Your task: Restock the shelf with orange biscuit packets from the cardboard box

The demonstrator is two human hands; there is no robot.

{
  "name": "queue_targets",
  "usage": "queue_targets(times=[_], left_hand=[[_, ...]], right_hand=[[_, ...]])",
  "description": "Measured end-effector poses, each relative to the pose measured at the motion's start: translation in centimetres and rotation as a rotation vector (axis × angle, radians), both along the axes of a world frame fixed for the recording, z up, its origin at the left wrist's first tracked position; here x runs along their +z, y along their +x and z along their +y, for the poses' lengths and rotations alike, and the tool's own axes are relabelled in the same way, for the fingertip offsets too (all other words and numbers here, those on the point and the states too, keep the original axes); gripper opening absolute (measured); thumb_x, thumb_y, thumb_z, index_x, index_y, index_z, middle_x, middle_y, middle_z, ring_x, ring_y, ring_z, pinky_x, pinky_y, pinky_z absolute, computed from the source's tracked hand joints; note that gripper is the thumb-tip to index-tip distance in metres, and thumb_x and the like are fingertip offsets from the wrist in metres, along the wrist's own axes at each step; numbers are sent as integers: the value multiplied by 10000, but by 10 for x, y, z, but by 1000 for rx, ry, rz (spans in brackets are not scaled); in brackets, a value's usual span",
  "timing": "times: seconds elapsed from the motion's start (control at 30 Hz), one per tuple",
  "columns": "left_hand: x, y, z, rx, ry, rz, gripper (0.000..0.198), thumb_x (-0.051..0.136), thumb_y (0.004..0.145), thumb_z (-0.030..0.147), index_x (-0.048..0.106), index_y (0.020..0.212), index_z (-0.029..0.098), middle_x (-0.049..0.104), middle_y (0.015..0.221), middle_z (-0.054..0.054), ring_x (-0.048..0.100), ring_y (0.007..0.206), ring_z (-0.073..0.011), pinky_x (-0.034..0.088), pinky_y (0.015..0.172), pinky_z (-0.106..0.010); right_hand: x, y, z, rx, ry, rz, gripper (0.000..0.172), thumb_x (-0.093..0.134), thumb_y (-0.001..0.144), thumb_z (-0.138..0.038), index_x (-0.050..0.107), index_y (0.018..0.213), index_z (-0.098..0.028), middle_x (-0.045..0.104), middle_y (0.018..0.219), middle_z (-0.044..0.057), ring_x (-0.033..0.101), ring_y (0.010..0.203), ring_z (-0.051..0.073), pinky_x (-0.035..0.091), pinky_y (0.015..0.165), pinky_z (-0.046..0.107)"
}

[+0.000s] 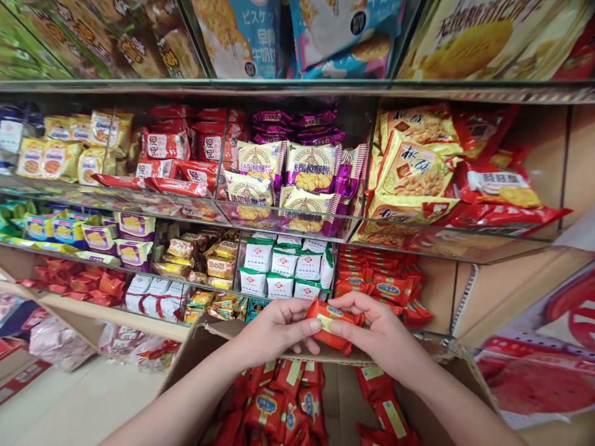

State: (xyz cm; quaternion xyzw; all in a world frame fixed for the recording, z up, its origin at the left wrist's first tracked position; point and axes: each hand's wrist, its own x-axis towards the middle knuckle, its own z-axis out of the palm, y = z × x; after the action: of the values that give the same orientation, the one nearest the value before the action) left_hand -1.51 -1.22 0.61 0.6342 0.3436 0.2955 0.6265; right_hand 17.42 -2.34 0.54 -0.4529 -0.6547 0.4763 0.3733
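Both my hands hold one red snack packet (341, 337) with a blue-and-gold label, just above the far edge of an open cardboard box (186, 359). My left hand (288, 325) pinches its left end between thumb and fingers. On the other end, my right hand (372, 328) has its thumb across the front and its fingers behind. Inside the box lie loose red packets (279, 409) of the same look, in a left and a right group with bare cardboard between. Straight beyond my right hand, similar red packets (385, 285) fill a low shelf compartment.
White-and-green packets (283, 266) stand left of the red ones. Above, a clear-fronted shelf (297, 223) holds cream-and-purple biscuit packs (311, 164) and yellow packs (413, 167). A red-and-white printed bag (539, 365) is at the right. Pale floor tiles (93, 396) show at the lower left.
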Motion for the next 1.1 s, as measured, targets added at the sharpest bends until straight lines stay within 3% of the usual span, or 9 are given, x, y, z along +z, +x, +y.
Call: queue_targets(times=[0.13, 0.3, 0.47, 0.57, 0.67, 0.77, 0.93, 1.0, 1.1], left_hand=[[-1, -1, 0, 39, -9, -132, 225, 637, 727, 258, 639, 933, 168, 651, 789, -16, 589, 680, -105, 450, 623, -209], [-1, -2, -1, 110, -21, -234, 286, 716, 641, 227, 656, 913, 165, 673, 859, -23, 592, 732, -118, 459, 692, -232], [0, -4, 1, 41, -179, -253, 448, 537, 750, 492, 577, 1023, 140, 666, 777, -86, 633, 721, -179, 476, 631, -278], [-1, -4, 3, 107, -141, -291, 310, 624, 730, 358, 597, 947, 139, 643, 878, -67, 604, 732, -131, 466, 638, -229], [-3, -4, 4, 137, -72, -344, 323, 713, 639, 149, 585, 936, 162, 634, 913, -26, 587, 800, -117, 459, 722, -222], [-5, -3, 5, 126, -55, -386, 405, 714, 617, 108, 550, 981, 180, 624, 947, -23, 590, 808, -121, 464, 741, -243], [-8, -2, 5, 131, -44, -381, 498, 723, 599, 103, 496, 1033, 193, 594, 989, -33, 582, 847, -133, 469, 736, -247], [-7, -1, 5, 132, -25, -339, 443, 709, 629, 133, 496, 1016, 177, 597, 926, -27, 576, 801, -113, 466, 719, -235], [-8, 1, 6, 154, 16, -251, 316, 678, 679, 201, 504, 938, 149, 582, 832, -9, 550, 699, -75, 458, 662, -211]], right_hand=[[2, 0, -2, -6, -37, 99, 313, 636, 704, -345, 557, 976, -211, 634, 946, 13, 579, 839, 153, 448, 745, 275], [0, 0, -4, -110, 49, -1, 302, 666, 660, -390, 594, 876, -191, 632, 812, 11, 576, 731, 163, 462, 660, 283], [-3, -4, -10, -190, 469, -95, 191, 643, 700, -295, 628, 867, -203, 633, 944, 62, 574, 900, 206, 452, 807, 346], [-3, -6, -13, -144, 611, -200, 162, 598, 725, -209, 619, 886, -213, 614, 987, 77, 552, 960, 211, 445, 839, 371], [-3, -6, -15, -106, 503, -292, 204, 630, 683, -229, 610, 886, -230, 487, 1225, 86, 452, 1127, 250, 373, 938, 427], [-4, -6, -13, -122, 299, -167, 317, 610, 696, -264, 550, 1006, -239, 371, 1336, 88, 426, 1164, 247, 387, 929, 409], [-8, -7, -5, 5, -40, 164, 569, 565, 733, -216, 272, 1221, -232, 605, 1046, 80, 607, 863, 169, 474, 753, 338], [-8, -7, -2, 1, -74, 181, 514, 591, 714, -211, 327, 1155, -227, 624, 997, 55, 607, 849, 163, 465, 739, 319], [-7, -9, 0, -120, -66, 200, 351, 610, 701, -262, 415, 987, -204, 638, 905, 28, 604, 776, 151, 459, 676, 284]])
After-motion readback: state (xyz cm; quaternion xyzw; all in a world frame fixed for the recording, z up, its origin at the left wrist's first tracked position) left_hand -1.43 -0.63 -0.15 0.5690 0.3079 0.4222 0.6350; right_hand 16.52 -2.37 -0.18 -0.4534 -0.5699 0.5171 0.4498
